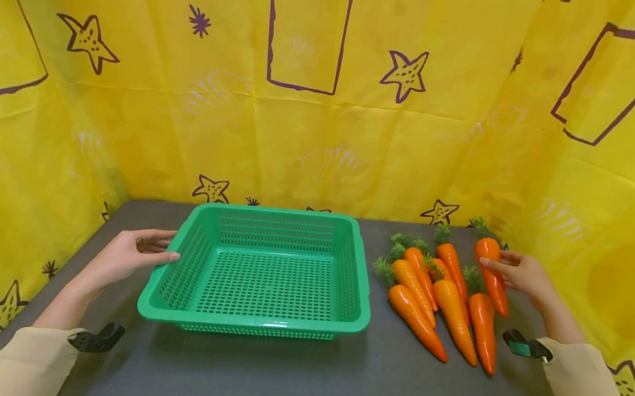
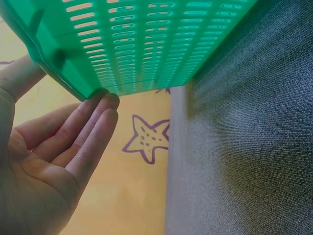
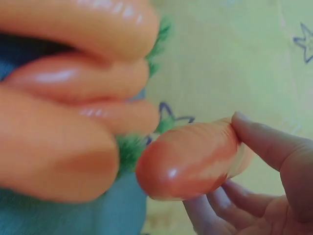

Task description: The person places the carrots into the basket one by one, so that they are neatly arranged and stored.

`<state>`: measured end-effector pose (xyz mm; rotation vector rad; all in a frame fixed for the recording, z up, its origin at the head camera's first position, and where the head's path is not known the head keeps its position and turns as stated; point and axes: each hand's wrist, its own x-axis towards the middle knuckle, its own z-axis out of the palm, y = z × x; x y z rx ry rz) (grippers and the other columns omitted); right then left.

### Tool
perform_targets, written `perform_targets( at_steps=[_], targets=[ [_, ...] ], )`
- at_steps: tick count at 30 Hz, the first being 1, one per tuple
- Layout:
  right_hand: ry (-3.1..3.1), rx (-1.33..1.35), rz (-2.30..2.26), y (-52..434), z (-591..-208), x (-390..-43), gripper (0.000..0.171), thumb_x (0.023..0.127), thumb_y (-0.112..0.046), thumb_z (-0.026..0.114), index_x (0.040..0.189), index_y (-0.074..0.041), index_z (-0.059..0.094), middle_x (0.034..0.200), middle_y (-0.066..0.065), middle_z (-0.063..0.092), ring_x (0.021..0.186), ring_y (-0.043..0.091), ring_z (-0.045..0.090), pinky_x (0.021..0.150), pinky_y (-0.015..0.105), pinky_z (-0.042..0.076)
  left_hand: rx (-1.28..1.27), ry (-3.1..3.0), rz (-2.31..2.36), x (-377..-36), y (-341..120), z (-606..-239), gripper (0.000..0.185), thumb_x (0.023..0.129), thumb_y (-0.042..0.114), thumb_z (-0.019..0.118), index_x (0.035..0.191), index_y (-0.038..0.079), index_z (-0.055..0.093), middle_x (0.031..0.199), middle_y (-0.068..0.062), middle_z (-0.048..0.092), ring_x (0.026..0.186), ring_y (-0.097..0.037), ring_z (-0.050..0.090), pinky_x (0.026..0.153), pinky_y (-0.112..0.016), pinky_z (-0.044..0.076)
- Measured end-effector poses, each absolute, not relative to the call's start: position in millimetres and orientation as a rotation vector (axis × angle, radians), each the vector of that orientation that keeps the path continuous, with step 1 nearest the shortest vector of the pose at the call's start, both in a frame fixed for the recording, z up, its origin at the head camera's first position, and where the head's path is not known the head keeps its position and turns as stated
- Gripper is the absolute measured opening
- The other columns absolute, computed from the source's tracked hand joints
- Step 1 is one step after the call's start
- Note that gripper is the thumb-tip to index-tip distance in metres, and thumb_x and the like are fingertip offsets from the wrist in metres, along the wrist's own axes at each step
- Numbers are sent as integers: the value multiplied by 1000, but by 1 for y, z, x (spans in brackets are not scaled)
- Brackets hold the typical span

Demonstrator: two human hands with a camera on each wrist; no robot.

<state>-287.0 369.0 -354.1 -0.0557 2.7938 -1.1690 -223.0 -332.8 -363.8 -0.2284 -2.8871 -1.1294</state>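
Fingers of the right hand are pinching the far-right carrot beside the pile on the desk, while the left hand, fingers straight, is steadying the green basket by its rim.

table: dark grey top | backdrop: yellow cloth with purple stars and rectangles on three sides

Dark grey desk here, and on it a green slotted basket sits at centre-left; just beside it, to the right, orange carrots lie bunched together.
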Motion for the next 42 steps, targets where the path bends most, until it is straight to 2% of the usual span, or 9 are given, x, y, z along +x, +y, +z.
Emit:
perform_targets(
  at_steps=[9,13,22,31,38,42],
  targets=[
    [2762,-44,-1187,347,-339,-287,85,94,-45,54,142,18,21,138,41,35,105,31,63,78,29,57,-216,-2885,-1158,-222,-333,-364,68,84,51,65,139,14,50,130,-15,59,114,-33,58,89,-47,51],
    [2727,-65,-1214,338,-334,-286,85,95,-44,53,143,18,19,137,40,36,106,33,63,79,29,57,-215,-2886,-1157,-222,-332,-363,68,84,51,65,139,14,49,130,-15,59,115,-33,58,89,-47,51],
    [2687,-100,-1225,314,-321,-285,86,94,-45,53,144,15,18,141,38,33,118,42,53,83,30,56,-211,-2889,-1157,-223,-333,-363,70,84,52,66,139,12,49,129,-16,59,114,-34,58,89,-48,51],
    [2586,-161,-1320,282,-309,-285,84,93,-43,57,146,11,20,141,34,36,111,33,60,86,36,55,-212,-2894,-1136,-223,-333,-362,69,84,50,66,138,11,50,129,-17,59,113,-34,59,86,-44,52],
    [2575,-194,-1265,257,-301,-284,90,91,-49,58,147,10,17,145,32,33,118,40,54,91,41,52,-214,-2897,-1131,-221,-331,-360,69,84,49,67,138,10,50,128,-18,59,113,-34,59,86,-44,53],
    [2555,-213,-1262,243,-296,-283,91,90,-51,58,148,8,18,143,30,37,118,39,55,93,41,52,-213,-2902,-1129,-221,-331,-359,69,84,48,67,138,9,50,129,-18,59,114,-34,59,86,-45,53]
  ],
)
